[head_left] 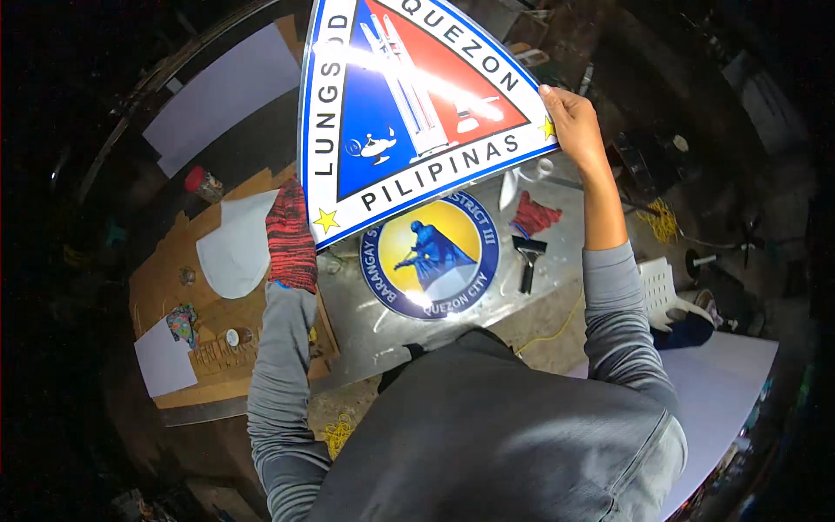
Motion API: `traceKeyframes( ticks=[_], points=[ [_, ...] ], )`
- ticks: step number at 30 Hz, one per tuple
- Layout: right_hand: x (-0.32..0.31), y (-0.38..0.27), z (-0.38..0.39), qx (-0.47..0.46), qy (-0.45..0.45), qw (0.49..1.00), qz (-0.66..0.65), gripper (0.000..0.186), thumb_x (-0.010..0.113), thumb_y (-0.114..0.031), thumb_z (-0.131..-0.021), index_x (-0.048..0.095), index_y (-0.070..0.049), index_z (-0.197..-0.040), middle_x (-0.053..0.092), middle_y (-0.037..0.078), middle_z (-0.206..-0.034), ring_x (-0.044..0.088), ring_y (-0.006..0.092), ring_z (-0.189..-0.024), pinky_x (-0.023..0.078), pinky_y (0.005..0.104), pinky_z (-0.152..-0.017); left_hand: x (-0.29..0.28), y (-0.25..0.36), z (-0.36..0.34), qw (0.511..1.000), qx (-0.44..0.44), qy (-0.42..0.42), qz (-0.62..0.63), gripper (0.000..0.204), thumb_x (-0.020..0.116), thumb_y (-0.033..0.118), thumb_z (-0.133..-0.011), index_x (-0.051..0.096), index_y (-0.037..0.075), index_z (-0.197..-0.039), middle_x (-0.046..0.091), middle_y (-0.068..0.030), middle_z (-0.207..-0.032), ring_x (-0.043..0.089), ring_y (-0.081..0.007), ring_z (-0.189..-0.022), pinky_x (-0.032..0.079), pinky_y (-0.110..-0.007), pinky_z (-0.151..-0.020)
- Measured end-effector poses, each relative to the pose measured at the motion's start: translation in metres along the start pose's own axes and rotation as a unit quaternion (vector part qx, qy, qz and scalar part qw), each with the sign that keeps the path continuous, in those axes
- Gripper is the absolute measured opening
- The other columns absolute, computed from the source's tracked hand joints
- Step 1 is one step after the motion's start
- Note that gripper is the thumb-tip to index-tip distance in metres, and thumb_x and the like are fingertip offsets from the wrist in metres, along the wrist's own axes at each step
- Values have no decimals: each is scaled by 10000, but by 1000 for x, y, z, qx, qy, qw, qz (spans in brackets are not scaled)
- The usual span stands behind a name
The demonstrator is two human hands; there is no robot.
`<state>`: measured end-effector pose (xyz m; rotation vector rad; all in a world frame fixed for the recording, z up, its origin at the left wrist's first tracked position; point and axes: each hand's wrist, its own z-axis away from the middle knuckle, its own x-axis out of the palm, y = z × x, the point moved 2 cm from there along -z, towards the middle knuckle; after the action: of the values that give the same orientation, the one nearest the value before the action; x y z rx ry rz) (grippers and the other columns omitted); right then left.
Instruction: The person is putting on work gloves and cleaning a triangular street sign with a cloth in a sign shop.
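Note:
I hold up a glossy triangular sign (470,96) with curved sides, blue and red fields, a white lettered border and yellow stars. My left hand (292,237), in a red and black knit glove, grips its lower left corner, the fingers partly behind it. My bare right hand (572,126) pinches the right corner, thumb on the front face. Below the sign, a round blue and yellow sign (474,283) with a figure in the middle lies on the metal table (352,339); the triangular sign hides its top edge. A black squeegee (527,263) and a loose red glove (536,216) lie right of it.
Brown cardboard (165,287) at the left bears a white sheet (235,248), a crumpled patterned cloth (182,324) and a red-lidded jar (204,184). A white chair (661,291) stands at the right, near yellow cord (658,222). A large white panel (722,391) lies at lower right.

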<state>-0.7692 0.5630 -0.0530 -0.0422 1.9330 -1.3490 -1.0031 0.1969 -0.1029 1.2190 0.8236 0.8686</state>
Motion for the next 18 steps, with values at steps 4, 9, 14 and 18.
traceKeyframes(
  ticks=[4, 9, 14, 18],
  points=[
    [-3, -9, 4, 9, 15, 1000, -11, 416, 555, -356, -958, 678, 41, -965, 666, 100, -714, 572, 93, -647, 468, 282, -628, -1, -11, -21, 998, -2, -37, 56, 413, 522, 305, -987, 561, -1, -1261, 614, -115, -1202, 597, -183, -1038, 483, -300, -895],
    [-1, -21, 22, 82, 17, 996, 16, 435, 561, -369, -957, 681, 48, -970, 663, 86, -686, 554, 67, -615, 457, 264, -587, -17, -28, -41, 994, 18, -110, 10, 400, 425, 241, -1024, 498, -31, -1307, 541, -163, -1307, 543, -224, -1172, 436, -314, -1011],
    [-93, -38, 83, 125, 31, 991, 44, 434, 560, -369, -957, 684, 46, -962, 661, 88, -683, 555, 73, -614, 458, 277, -586, 9, 11, 43, 958, 133, -167, -193, 410, 400, 243, -1030, 488, -39, -1315, 520, -170, -1328, 526, -222, -1192, 423, -317, -1030],
    [-192, -54, 153, 130, 45, 988, 67, 418, 559, -360, -956, 688, 38, -947, 661, 88, -694, 559, 81, -645, 454, 281, -600, 53, 62, 151, 987, -79, -139, -2, 423, 560, 273, -973, 549, -24, -1273, 620, -110, -1207, 571, -173, -1096, 435, -295, -961]
  ],
)
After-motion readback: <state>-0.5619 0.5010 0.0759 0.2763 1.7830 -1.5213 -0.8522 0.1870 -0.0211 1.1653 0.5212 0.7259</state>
